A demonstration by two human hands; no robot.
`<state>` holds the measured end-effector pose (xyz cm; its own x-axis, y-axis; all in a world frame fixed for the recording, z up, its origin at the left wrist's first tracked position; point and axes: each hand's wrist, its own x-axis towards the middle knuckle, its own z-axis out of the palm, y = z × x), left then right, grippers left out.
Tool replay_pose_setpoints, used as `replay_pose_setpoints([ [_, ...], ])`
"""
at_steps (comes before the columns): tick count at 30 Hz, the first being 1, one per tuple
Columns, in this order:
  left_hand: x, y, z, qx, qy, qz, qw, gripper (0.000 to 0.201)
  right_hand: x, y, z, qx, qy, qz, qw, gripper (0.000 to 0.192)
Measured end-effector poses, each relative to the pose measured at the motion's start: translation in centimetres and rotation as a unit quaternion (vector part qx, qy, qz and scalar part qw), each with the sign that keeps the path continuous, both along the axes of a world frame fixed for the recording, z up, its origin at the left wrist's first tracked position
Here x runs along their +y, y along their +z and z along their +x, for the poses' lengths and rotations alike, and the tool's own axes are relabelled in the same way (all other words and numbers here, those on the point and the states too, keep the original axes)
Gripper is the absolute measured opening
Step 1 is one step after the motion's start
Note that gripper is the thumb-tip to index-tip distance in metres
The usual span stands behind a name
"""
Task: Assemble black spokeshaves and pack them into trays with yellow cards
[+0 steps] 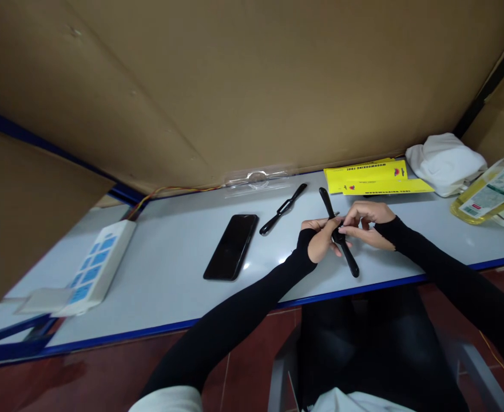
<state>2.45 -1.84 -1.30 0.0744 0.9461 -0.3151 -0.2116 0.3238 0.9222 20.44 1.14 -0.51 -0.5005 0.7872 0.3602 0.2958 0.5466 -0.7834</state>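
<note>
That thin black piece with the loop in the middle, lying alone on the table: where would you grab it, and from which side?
I'd take the loose black piece at its middle loop, coming straight down from above. It lies flat and slanted on the white table, with bare table on both long sides, so fingers can pinch across the loop. Its tapered ends look thinner and likely slippery. The phone lies apart.

Both arms are covered by long, close-fitting black sleeves, each extended over the hand (320, 240) by a thumb opening. White fabric is seen near the shoulders; dark trousers are worn.
</note>
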Motion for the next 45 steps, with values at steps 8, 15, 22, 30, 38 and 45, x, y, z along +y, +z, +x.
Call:
replay_pose_setpoints([
  [8,0.37,0.56,-0.01,0.016,0.035,0.000,0.999,0.028,-0.30,0.04,0.03,0.001,0.014,0.039,0.999,0.033],
  [15,0.44,0.28,-0.16,-0.003,0.024,-0.010,1.000,0.025,-0.57,-0.03,0.22,0.036,0.002,0.025,0.999,0.021],
  [22,0.21,0.34,-0.08,-0.008,0.019,-0.007,1.000,0.022,0.00,-0.28,0.29,-0.001,0.003,0.079,0.997,0.016],
  [30,0.18,0.89,0.07,0.019,0.041,-0.012,0.999,0.025,-0.22,-0.59,-0.08,-0.021,0.017,0.104,0.994,0.028],
  [38,0.37,0.41,-0.03,0.009,0.038,-0.001,0.999,0.027,-0.70,-0.37,0.05,0.013,0.024,0.081,0.996,0.009],
  [45,0.22,0.16,-0.07,-0.005,0.010,-0.008,1.000,0.031,-0.31,-0.13,0.19,0.006,0.005,0.056,0.998,0.025],
])
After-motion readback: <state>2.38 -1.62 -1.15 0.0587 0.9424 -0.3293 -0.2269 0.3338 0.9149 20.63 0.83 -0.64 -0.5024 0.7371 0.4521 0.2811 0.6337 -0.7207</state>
